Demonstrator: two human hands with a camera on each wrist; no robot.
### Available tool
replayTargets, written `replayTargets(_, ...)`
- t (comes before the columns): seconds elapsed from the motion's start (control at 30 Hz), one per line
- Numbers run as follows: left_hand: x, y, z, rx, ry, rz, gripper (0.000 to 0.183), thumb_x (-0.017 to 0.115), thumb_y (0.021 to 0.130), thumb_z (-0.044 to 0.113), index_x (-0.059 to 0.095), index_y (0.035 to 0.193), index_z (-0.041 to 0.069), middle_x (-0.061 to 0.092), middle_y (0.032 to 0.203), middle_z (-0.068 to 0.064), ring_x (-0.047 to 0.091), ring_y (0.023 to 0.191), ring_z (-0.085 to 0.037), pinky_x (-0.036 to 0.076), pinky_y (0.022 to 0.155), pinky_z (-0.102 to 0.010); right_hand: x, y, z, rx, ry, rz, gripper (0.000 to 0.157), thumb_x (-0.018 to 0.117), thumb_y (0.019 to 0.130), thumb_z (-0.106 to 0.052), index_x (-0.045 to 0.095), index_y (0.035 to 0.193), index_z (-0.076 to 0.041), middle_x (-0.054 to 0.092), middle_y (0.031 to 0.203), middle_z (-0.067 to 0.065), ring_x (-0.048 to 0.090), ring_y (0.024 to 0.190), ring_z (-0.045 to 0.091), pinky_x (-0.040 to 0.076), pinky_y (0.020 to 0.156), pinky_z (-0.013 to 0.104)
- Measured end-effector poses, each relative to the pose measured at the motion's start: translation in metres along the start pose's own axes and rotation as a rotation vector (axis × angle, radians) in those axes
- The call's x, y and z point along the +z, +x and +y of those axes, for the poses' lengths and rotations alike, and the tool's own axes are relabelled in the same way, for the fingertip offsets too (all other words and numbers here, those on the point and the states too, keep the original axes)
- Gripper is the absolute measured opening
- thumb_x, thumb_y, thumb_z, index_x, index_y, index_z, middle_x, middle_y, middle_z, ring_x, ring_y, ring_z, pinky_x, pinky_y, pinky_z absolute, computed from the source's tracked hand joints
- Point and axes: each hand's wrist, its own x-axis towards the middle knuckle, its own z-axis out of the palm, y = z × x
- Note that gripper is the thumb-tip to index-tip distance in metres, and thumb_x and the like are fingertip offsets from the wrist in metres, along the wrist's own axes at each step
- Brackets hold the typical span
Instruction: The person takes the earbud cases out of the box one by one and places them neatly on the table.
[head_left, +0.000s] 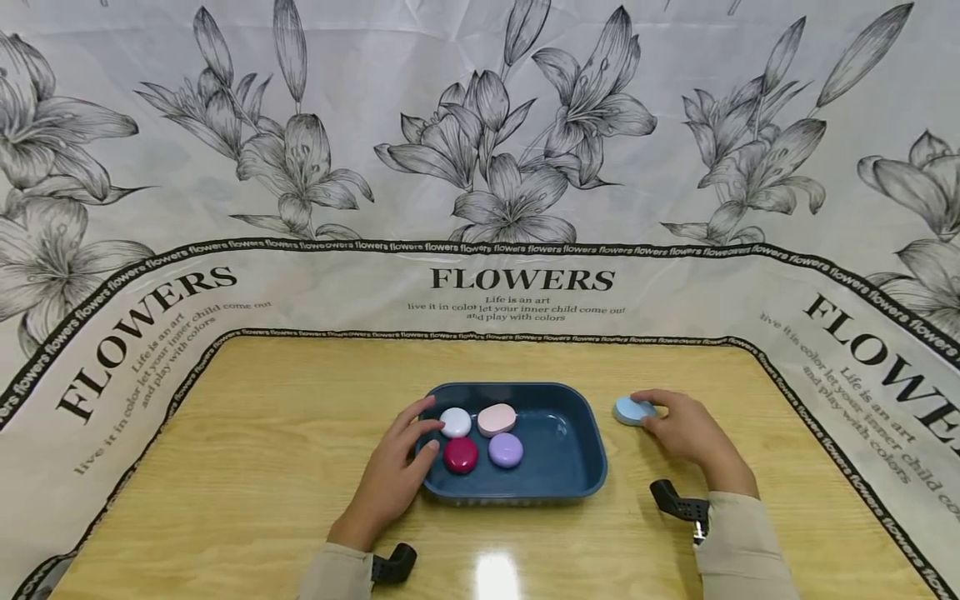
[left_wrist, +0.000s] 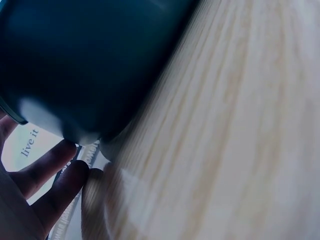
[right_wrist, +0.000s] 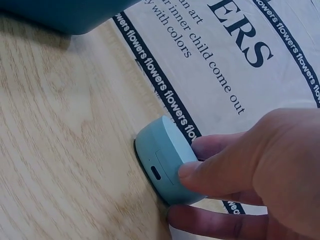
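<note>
My right hand (head_left: 692, 431) pinches a light blue earbud charging case (head_left: 630, 411) between thumb and fingers, right of the tray. A dark port shows on the side of this case (right_wrist: 160, 165) in the right wrist view, and its base is at the tabletop. My left hand (head_left: 393, 467) rests at the left rim of a dark blue tray (head_left: 592, 442), some loosely extended fingertips over the edge. Inside lie a white case (head_left: 455, 422), a pink case (head_left: 497, 420), a dark red case (head_left: 461, 456) and a purple case (head_left: 506, 450), all smooth and rounded.
The light wooden table (head_left: 262, 433) is bordered by a pale cloth (head_left: 517, 292) with flower drawings and lettering, which rises at the back and sides. A black wrist camera (head_left: 395, 564) sits on the left wrist, another camera (head_left: 675, 502) on the right.
</note>
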Motion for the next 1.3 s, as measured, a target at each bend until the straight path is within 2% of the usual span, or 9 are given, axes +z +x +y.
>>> replayTargets(0.27, -0.003, 0.001, 0.003, -0.005, -0.005, -0.001, 0.026, 0.059, 0.101, 0.015, 0.068, 0.125, 0.013, 0.038, 0.155, 0.013, 0.035, 0.144, -0.018, 0.032, 0.114, -0.053, 0.001, -0.001, 0.002, 0.012, -0.004, 0.009, 0.036, 0.062, 0.096, -0.008, 0.062, 0.131, -0.001, 0.054, 0.134, 0.033, 0.052, 0.121, 0.052, 0.043, 0.095, 0.065)
replayTargets(0.57, -0.002, 0.004, 0.005, -0.023, 0.005, -0.009, 0.026, 0.058, 0.102, 0.017, 0.068, 0.126, 0.015, 0.037, 0.155, 0.016, 0.035, 0.144, -0.016, 0.032, 0.114, -0.052, -0.002, -0.001, 0.005, -0.012, -0.011, 0.024, 0.036, 0.063, 0.095, -0.006, 0.063, 0.131, 0.000, 0.058, 0.129, 0.033, 0.061, 0.106, 0.042, 0.049, 0.085, 0.057)
replayTargets(0.8, -0.001, -0.004, 0.000, -0.037, 0.001, 0.000, 0.026, 0.060, 0.101, 0.016, 0.068, 0.125, 0.016, 0.038, 0.155, 0.014, 0.035, 0.144, -0.018, 0.033, 0.113, -0.055, -0.006, -0.005, 0.001, 0.009, 0.002, -0.002, 0.044, 0.062, 0.098, -0.014, 0.055, 0.137, 0.004, 0.055, 0.132, 0.034, 0.059, 0.112, 0.050, 0.049, 0.087, 0.061)
replayTargets(1.07, -0.002, 0.000, 0.001, -0.024, 0.007, -0.001, 0.025, 0.059, 0.102, 0.018, 0.068, 0.125, 0.016, 0.036, 0.155, 0.017, 0.034, 0.144, -0.016, 0.033, 0.113, -0.053, -0.017, 0.000, -0.015, 0.025, 0.025, 0.117, 0.042, 0.054, 0.103, -0.020, 0.054, 0.138, 0.002, 0.058, 0.130, 0.029, 0.060, 0.111, 0.045, 0.050, 0.086, 0.058)
replayTargets(1.3, 0.000, -0.001, 0.002, -0.040, 0.002, -0.009, 0.025, 0.059, 0.101, 0.018, 0.069, 0.124, 0.016, 0.037, 0.154, 0.017, 0.034, 0.144, -0.016, 0.033, 0.114, -0.052, -0.012, -0.002, -0.022, -0.014, 0.113, 0.173, 0.039, 0.052, 0.105, -0.026, 0.059, 0.134, -0.001, 0.064, 0.123, 0.022, 0.058, 0.112, 0.042, 0.050, 0.086, 0.057)
